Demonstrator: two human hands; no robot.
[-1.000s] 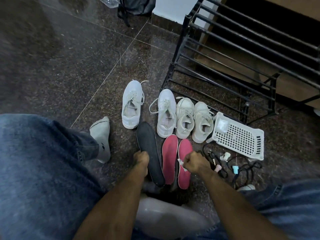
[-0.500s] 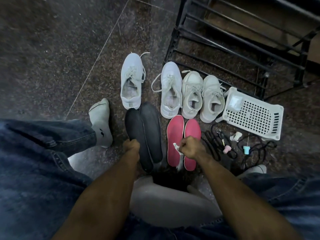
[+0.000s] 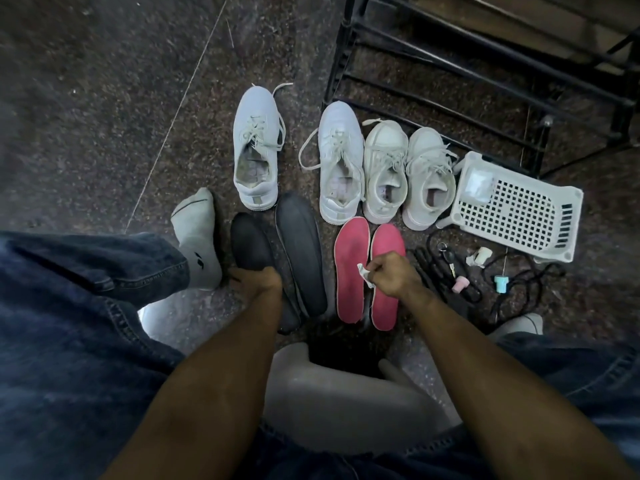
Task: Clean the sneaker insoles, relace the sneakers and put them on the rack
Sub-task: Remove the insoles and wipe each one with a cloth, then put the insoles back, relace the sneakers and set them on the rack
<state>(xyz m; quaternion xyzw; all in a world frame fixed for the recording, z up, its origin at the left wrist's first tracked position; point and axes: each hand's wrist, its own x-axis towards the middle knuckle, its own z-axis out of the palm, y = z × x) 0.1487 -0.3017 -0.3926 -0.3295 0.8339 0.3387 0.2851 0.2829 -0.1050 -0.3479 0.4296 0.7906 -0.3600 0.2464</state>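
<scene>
Dark speckled stone floor (image 3: 104,116) fills the view, with a black metal shoe rack (image 3: 485,74) standing up at one o'clock. Four pale sneakers sit in a loose row, toes away from the person: a lone white lace-up sneaker (image 3: 256,147) at twelve o'clock, then a second white sneaker (image 3: 341,161) touching a pair of smaller off-white sneakers (image 3: 408,171) just to its right. A white perforated plastic basket (image 3: 519,209) lies tipped at two o'clock, and below it black laces and cords (image 3: 485,282) are tangled with small pink and blue caps. Two dark grey foam insoles (image 3: 301,244) lie side by side, overlapping, just below the lone sneaker; two pink insoles (image 3: 367,271) lie beside them, under the middle shoes. The left hand (image 3: 258,280) is curled closed around the near-left grey insole. The right hand (image 3: 391,271) hovers over the pink insoles, fingers pinching a small white wipe (image 3: 363,271). A grey-socked foot (image 3: 197,233) rests at nine o'clock, jeans on both knees.
</scene>
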